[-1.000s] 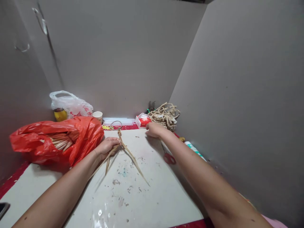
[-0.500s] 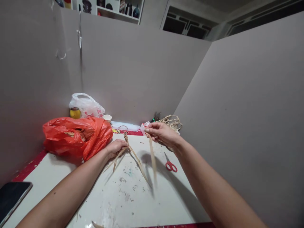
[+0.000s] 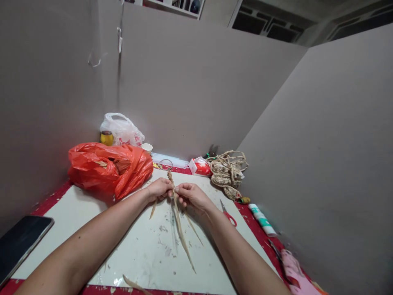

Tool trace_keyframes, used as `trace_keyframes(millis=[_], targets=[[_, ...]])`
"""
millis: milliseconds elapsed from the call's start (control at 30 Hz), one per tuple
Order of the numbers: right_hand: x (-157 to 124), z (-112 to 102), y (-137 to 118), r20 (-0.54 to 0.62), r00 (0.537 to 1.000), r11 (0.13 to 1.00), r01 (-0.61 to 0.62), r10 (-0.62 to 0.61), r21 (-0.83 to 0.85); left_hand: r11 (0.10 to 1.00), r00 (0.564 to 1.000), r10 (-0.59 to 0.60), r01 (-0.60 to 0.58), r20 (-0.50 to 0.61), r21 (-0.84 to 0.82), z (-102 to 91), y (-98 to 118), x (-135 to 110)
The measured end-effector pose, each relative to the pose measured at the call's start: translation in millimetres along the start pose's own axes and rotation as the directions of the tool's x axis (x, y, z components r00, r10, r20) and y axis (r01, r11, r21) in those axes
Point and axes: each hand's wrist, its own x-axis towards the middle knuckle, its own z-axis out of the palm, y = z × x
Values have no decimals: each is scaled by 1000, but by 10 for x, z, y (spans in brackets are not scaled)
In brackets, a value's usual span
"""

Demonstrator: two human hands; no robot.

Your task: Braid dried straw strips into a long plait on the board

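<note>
A thin braid of dried straw (image 3: pixel 170 178) runs from a metal ring (image 3: pixel 166 164) at the far side of the white work board (image 3: pixel 92 229) toward me. My left hand (image 3: pixel 159 189) pinches the braid's near end. Beside it, almost touching, my right hand (image 3: pixel 189 195) is closed on loose straw strips (image 3: pixel 181 233) that trail across the board toward me. Both hands meet where the braid ends.
A red plastic bag (image 3: pixel 110 168) of straw lies at the left, with a white bag (image 3: pixel 123 130), a yellow jar (image 3: pixel 107 138) and a paper cup (image 3: pixel 147 147) behind it. At the right lie coiled braided rope (image 3: pixel 227 172), red scissors (image 3: pixel 229 214) and a tube (image 3: pixel 260 214). A phone (image 3: pixel 21 241) rests near left. Grey partitions enclose the table.
My right hand went from the far right of the board, picked up a straw strip, and came in beside my left hand at the braid. The camera view shifted left.
</note>
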Motion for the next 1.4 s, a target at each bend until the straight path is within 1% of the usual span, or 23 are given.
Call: trace_keyframes(millis=[100, 233, 300, 367, 467, 533, 600, 633, 700, 767, 833, 967, 1000, 1067, 1100, 1133, 1167, 1200, 1267, 1300, 1333, 1400], targets=[[43, -13, 97, -26, 999, 998, 37, -36, 43, 999, 1000, 9, -10, 9, 34, 0, 6, -8], [37, -48, 86, -102, 993, 996, 62, -56, 60, 1000, 1000, 7, -8, 27, 20, -18, 30, -4], [21, -71, 45, -102, 994, 993, 59, -49, 102, 1000, 999, -7, 7, 35, -1, -20, 52, -11], [7, -93, 10, -76, 997, 989, 40, -29, 145, 999, 999, -23, 24, 43, -29, -18, 76, -26], [12, -113, 5, -87, 996, 992, 27, -16, 122, 997, 997, -42, 46, 65, -63, -21, 103, -45], [32, -110, 33, -165, 985, 999, 45, -40, 28, 995, 996, -45, 52, 80, -82, -34, 105, -46], [57, -97, 67, -278, 956, 994, 78, -96, -75, 994, 995, -42, 52, 95, -100, -54, 95, -37], [68, -87, 79, -329, 936, 990, 96, -124, -101, 993, 994, -41, 52, 104, -106, -64, 87, -30], [82, -66, 80, -392, 908, 988, 123, -148, -89, 991, 992, -40, 55, 120, -118, -82, 71, -16], [87, -48, 42, -406, 906, 993, 111, -121, -48, 990, 991, -41, 58, 128, -131, -92, 59, -6], [86, -45, -30, -396, 915, 997, 71, -78, -31, 987, 990, -42, 61, 132, -146, -96, 56, 0], [63, -120, -205, -312, 950, 1000, 17, -8, 25, 985, 991, -48, 68, 127, -157, -100, 59, 11], [51, -152, -243, -273, 962, 999, 12, 1, 44, 985, 991, -48, 67, 125, -156, -102, 60, 14], [21, -209, -302, -123, 992, 999, -33, 37, 28, 985, 991, -43, 63, 128, -160, -108, 57, 20], [8, -228, -321, -45, 997, 998, -61, 60, -22, 984, 990, -39, 61, 133, -165, -112, 55, 21], [-2, -237, -333, -7, 997, 993, -75, 75, -95, 984, 990, -34, 58, 138, -171, -116, 53, 21], [-7, -236, -339, -25, 997, 982, -72, 69, -176, 983, 989, -30, 56, 144, -177, -119, 52, 21], [-4, -226, -337, -87, 996, 966, -57, 36, -250, 982, 989, -27, 54, 148, -180, -122, 51, 20], [23, -189, -317, -226, 972, 935, -27, -57, -353, 983, 990, -20, 46, 143, -180, -126, 52, 16], [44, -166, -299, -246, 966, 924, -26, -75, -381, 983, 990, -19, 44, 139, -178, -127, 53, 15], [67, -143, -276, -220, 973, 918, -28, -65, -395, 983, 991, -19, 43, 136, -176, -128, 56, 14], [115, -104, -222, -96, 995, 924, -16, -23, -382, 984, 991, -20, 43, 132, -171, -128, 59, 15]])
